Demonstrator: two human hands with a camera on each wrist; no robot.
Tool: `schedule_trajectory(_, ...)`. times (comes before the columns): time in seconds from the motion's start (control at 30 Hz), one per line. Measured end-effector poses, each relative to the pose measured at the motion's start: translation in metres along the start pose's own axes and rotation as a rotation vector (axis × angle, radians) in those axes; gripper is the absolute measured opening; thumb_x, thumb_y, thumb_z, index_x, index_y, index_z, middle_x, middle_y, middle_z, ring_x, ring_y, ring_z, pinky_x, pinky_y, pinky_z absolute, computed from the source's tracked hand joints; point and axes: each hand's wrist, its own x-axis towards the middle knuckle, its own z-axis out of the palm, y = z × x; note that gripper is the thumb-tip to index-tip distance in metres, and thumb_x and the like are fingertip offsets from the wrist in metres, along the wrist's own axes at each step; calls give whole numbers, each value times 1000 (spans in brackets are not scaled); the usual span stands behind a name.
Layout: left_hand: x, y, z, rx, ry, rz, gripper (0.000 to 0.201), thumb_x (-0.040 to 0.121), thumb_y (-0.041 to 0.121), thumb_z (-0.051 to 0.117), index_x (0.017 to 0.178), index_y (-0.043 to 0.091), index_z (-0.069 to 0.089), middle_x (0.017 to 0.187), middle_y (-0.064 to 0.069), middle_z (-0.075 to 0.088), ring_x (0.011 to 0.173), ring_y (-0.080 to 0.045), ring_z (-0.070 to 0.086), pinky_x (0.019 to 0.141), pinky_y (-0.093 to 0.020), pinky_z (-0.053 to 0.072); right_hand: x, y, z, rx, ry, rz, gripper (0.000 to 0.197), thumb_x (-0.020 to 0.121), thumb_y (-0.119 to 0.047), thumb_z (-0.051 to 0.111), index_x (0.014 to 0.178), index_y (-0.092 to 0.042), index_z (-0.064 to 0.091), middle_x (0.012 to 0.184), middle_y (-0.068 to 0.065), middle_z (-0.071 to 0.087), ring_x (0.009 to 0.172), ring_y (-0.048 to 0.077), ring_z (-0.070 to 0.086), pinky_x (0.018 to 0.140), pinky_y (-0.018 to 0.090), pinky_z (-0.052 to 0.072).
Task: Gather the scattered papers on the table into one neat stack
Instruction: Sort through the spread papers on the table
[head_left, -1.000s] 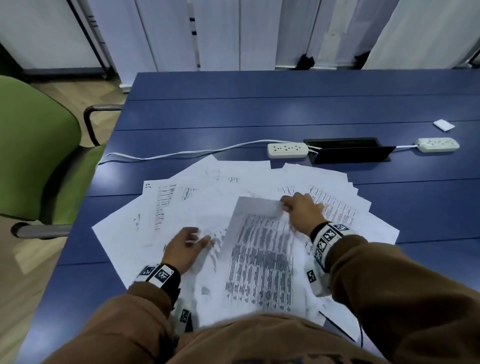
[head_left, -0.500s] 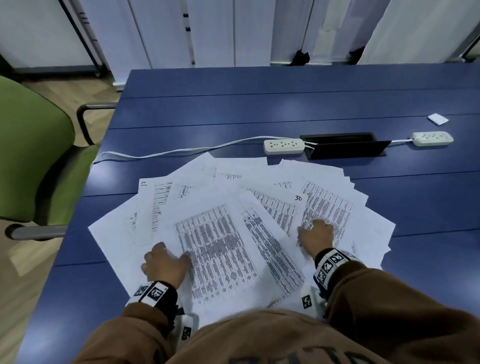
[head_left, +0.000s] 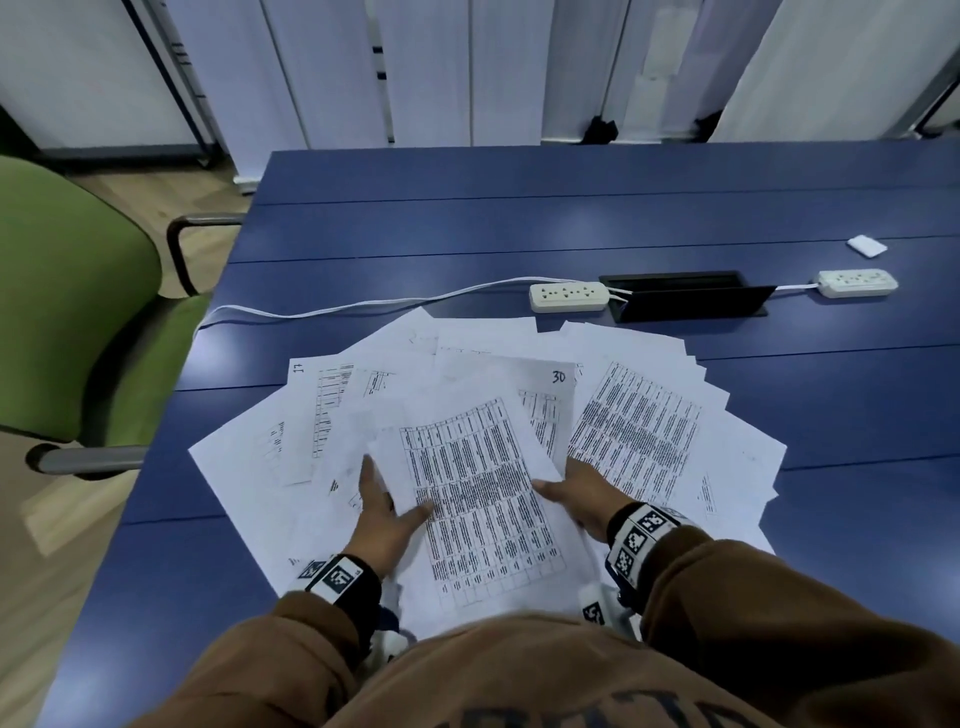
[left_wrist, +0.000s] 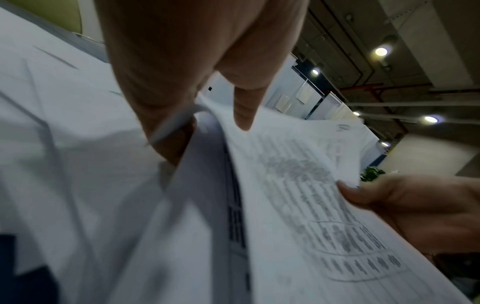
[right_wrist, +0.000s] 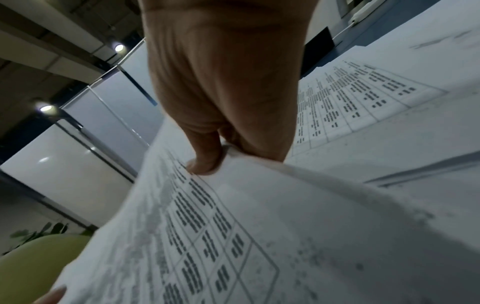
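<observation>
Several white printed sheets (head_left: 644, 415) lie fanned across the near part of the blue table (head_left: 519, 228). Between both hands I hold a small bundle of sheets (head_left: 478, 499), its top page covered with a dense table of text, raised slightly over the spread. My left hand (head_left: 387, 512) pinches the bundle's left edge, thumb on top and fingers under it; the left wrist view shows that thumb (left_wrist: 244, 111) on the paper. My right hand (head_left: 576, 493) pinches the right edge the same way, its thumb (right_wrist: 205, 158) pressed on the sheet.
A white power strip (head_left: 569, 297) with its cord, a black cable box (head_left: 685, 296) and a second power strip (head_left: 857, 283) lie just beyond the papers. A small white pad (head_left: 866, 245) sits far right. A green chair (head_left: 78, 322) stands at the table's left edge.
Both hands were pressing flat on the spread sheets half a second ago. Now they have closed in on a bundle of sheets and lifted it at the centre.
</observation>
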Motion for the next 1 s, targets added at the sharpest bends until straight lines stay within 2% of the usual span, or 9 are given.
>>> schedule_trajectory(0.1,2,-2,-6,1,76,-45,97,77,41,76,151,21,17,155,-2,30,140,-25,34,114,-42,29,-5,3,-5,122,-51,-27,33,93,-13,60,125,-7,53,116,2,62,114,24,53,100,39,40)
schedule_trajectory(0.2,2,-6,-9,195,3,-61,76,78,36,77,140,11,41,141,-2,49,126,-26,49,110,-44,37,-4,8,-7,85,-29,-26,38,92,-17,63,125,-7,49,115,2,62,106,23,55,97,42,45)
schedule_trajectory(0.3,3,-8,-9,259,74,-50,50,85,16,71,130,6,52,126,-13,62,110,-30,60,100,-42,46,2,20,-21,-55,345,-7,53,86,-22,70,130,-11,43,122,13,57,90,24,59,75,36,53)
schedule_trajectory(0.37,4,-7,-13,329,164,-53,42,88,11,67,127,3,54,120,-17,63,102,-31,59,90,-36,46,2,29,-42,-294,691,141,62,81,-29,72,131,-12,41,131,18,47,113,34,49,96,44,45)
schedule_trajectory(0.43,6,-8,-22,386,257,-59,36,87,11,66,120,1,57,113,-20,65,94,-32,59,83,-35,47,-7,36,-61,-423,825,345,77,76,-39,74,134,-8,34,136,23,39,125,39,37,106,47,35)
schedule_trajectory(0.57,13,-8,-35,552,366,-116,37,78,26,72,109,8,66,110,-19,64,99,-39,58,87,-42,51,-13,50,-73,-347,793,486,102,61,-52,84,135,-2,34,138,23,35,127,41,37,108,47,35)
schedule_trajectory(0.73,19,-14,-26,572,279,-73,40,70,32,76,105,15,69,124,-11,52,110,-41,53,95,-46,48,-7,64,-76,85,733,273,102,68,-9,86,145,0,19,146,24,34,133,40,38,107,44,36)
schedule_trajectory(0.87,19,-15,-20,437,162,10,33,75,10,76,104,8,60,123,-8,45,106,-32,55,101,-45,45,-6,73,-74,118,746,77,82,84,-9,71,150,-5,23,155,16,29,141,32,31,116,40,28)
schedule_trajectory(1.0,16,-11,-19,439,159,65,11,76,1,72,79,0,61,83,-16,62,77,-34,62,71,-36,52,-8,78,-89,136,734,-3,61,93,-6,59,146,0,31,151,12,36,140,31,34,117,38,25)
